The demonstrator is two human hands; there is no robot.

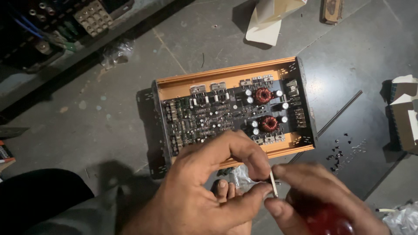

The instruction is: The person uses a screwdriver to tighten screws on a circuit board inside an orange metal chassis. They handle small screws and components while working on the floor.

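My left hand (209,191) pinches the thin metal shaft (273,185) of a screwdriver between thumb and forefinger. My right hand (318,196) wraps the screwdriver's translucent red handle (324,219) at the lower right. Just beyond both hands lies an open amplifier in an orange metal case (209,80), its dark circuit board (217,115) showing two copper coils (263,95) and several capacitors. A small clear plastic bag (239,176) and my toes (224,189) show below the hands.
Several small black screws (339,152) lie scattered right of the case, beside a long thin rod (339,115). White cartons (407,115) sit at the right edge and folded paper (270,17) at the top. A shelf with electronic parts (65,21) fills the upper left.
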